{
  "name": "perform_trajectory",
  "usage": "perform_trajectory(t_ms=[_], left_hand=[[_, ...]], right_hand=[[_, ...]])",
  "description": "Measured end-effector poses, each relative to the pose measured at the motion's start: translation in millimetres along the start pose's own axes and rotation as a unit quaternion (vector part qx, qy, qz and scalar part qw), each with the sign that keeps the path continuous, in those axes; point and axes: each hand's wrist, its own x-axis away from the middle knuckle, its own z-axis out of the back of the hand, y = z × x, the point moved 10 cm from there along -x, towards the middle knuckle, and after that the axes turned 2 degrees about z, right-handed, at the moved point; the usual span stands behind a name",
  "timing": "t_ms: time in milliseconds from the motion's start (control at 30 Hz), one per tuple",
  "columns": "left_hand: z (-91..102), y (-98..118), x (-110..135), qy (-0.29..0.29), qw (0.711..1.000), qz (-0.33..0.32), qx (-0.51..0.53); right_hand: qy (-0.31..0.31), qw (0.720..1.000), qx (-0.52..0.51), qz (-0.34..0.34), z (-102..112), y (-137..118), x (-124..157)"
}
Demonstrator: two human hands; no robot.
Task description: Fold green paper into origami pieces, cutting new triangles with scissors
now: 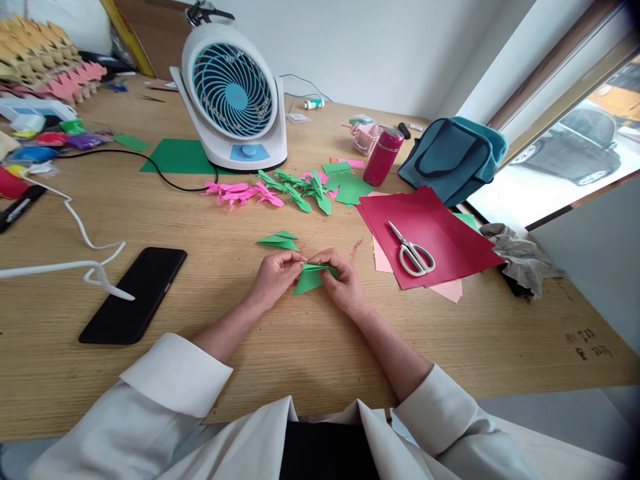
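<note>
Between my hands is a piece of green folded paper (309,281), held just above the wooden table. My left hand (278,275) pinches its left corner between thumb and fingertips. On the other side, my right hand (343,283) grips the paper with the thumb below and the fingers along the top edge. Part of the paper is hidden behind the right fingers. Just beyond my left hand lies another green folded paper piece (280,240). Farther back are pink folded paper figures (243,194) and green folded paper figures (300,189) in a loose row.
A white fan (235,93) stands at the back. To the right, scissors (413,252) lie on red paper sheets (445,233), near a red bottle (383,157) and a teal bag (450,160). A black phone (134,297) with a white cable (83,230) is at left.
</note>
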Motion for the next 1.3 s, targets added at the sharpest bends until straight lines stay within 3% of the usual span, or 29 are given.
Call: perform_trajectory(t_ms=[233, 400, 767, 933, 1067, 1200, 1300], left_hand=[[-2.1, -5, -1, -0.011, 1.000, 0.017, 0.007], [-4.8, -14, 0, -0.019, 0.998, 0.054, 0.031], [-16.3, -15, 4, -0.069, 0.992, 0.071, 0.078], [-19.9, -14, 5, -0.084, 0.992, 0.064, 0.064], [-14.5, -13, 4, -0.055, 0.997, 0.047, 0.027], [-8.9, -11, 3, -0.029, 0.999, 0.021, 0.007], [-9.4, -9, 2, -0.035, 0.999, 0.003, 0.001]], right_hand=[[-0.018, 0.999, 0.039, 0.020, -2, -1, 0], [-0.027, 0.993, 0.081, 0.075, -2, -10, 1], [-0.023, 0.988, 0.130, 0.083, 2, -10, 0], [0.014, 0.991, 0.133, 0.015, 11, 1, -1], [0.042, 0.992, 0.098, -0.065, 17, 19, 0], [0.035, 0.990, 0.026, -0.136, 13, 34, 3], [0.024, 0.988, -0.005, -0.152, 8, 36, 4]])
